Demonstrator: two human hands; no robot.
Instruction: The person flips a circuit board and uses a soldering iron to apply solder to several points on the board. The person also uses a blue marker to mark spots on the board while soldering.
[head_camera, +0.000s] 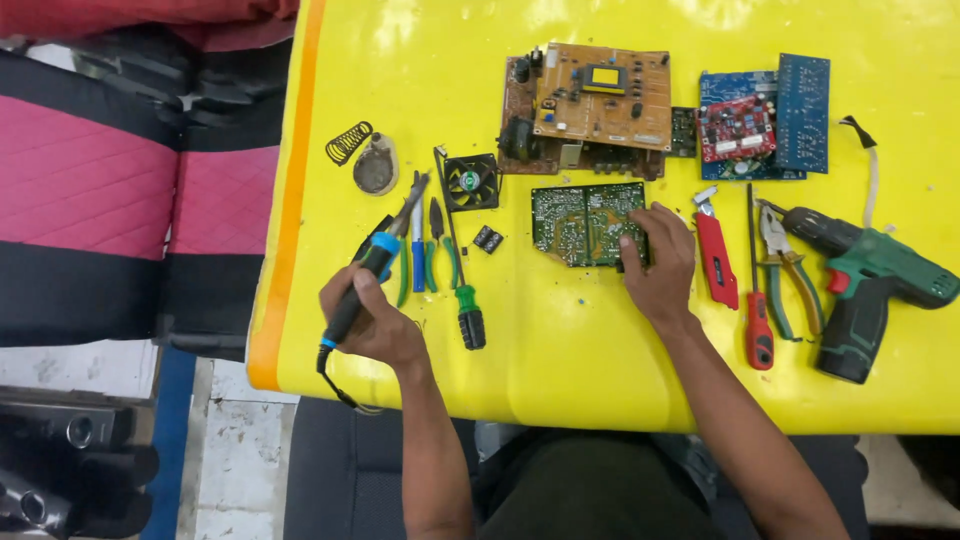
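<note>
Under the right hand (660, 265), the green circuit board's (585, 220) corner hides.

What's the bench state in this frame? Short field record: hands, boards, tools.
left hand: grips soldering iron, tip toward the sponge dish
right hand: rests on green circuit board
other boards: brown board; blue and red boards
tools left: green screwdriver, small fan
tools right: red utility knife, red screwdriver, pliers, green drill
surface: yellow table

Black-and-blue soldering iron (365, 275) tilted tip-up; green circuit board (585, 222) flat on the yellow table (560, 350).
</note>
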